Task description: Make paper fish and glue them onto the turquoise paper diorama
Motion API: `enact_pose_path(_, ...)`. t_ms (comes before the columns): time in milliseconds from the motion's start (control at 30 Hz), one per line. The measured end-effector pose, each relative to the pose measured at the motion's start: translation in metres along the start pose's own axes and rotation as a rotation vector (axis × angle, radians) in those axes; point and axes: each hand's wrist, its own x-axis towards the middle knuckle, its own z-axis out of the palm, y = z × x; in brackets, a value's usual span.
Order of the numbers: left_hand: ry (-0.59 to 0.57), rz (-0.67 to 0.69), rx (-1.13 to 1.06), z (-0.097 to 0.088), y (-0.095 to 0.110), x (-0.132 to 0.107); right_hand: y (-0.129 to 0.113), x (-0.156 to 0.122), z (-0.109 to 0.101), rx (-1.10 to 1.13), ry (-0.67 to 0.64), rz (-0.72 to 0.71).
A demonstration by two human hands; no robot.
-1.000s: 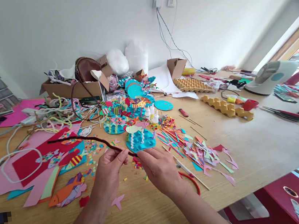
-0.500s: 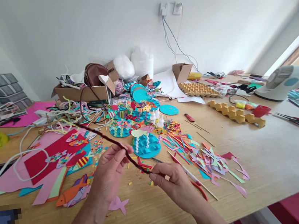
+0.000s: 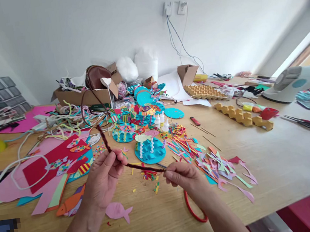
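A dark brown pipe cleaner [image 3: 144,168] stretches between my two hands above the table. My left hand [image 3: 104,176] pinches it part way along, and its free end sticks up beyond those fingers. The other end sits in the closed fingers of my right hand [image 3: 182,175]. Beyond my hands lies a blue disc [image 3: 151,152] with white twisted strips and paper fish on it. Just below my left hand is a pink paper fish [image 3: 118,211]. A red scissor handle [image 3: 195,213] shows partly behind my right forearm.
Paper scraps [image 3: 221,166] and thin strips spread to the right. Coloured sheets [image 3: 40,169] with fish cutouts lie left. Farther back are glue bottles [image 3: 162,120], yellow egg-carton pieces [image 3: 240,116], a cardboard box [image 3: 72,98] and a white fan [image 3: 290,85].
My left hand has slid along the pipe cleaner toward its free end, moving left, while my right hand has moved slightly right. The pipe cleaner now bends at my left fingers.
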Motion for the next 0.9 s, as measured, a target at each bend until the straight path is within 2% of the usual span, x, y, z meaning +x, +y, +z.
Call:
enact_pose_path(100,-0.038,-0.069,0.149,0.0,-0.004,-0.004,-0.012,0.007,-0.006,-0.084,0.159,-0.148)
enact_pose_path(200,-0.114,-0.134,0.36,0.001,-0.013,-0.007,-0.023,0.015,0.0,0.022,0.249,-0.221)
enact_pose_path(367,-0.185,-0.154,0.574,0.005,-0.023,-0.01,-0.029,0.031,0.022,0.537,0.145,-0.086)
enact_pose_path(467,-0.192,-0.134,0.608,0.005,-0.025,-0.011,-0.028,0.037,0.027,0.712,0.106,-0.032)
enact_pose_path(667,-0.224,-0.124,0.657,0.004,-0.026,-0.01,-0.027,0.036,0.028,0.675,0.034,0.005)
enact_pose_path(900,-0.247,-0.163,0.696,0.004,-0.029,-0.011,-0.023,0.038,0.027,0.57,0.067,-0.062)
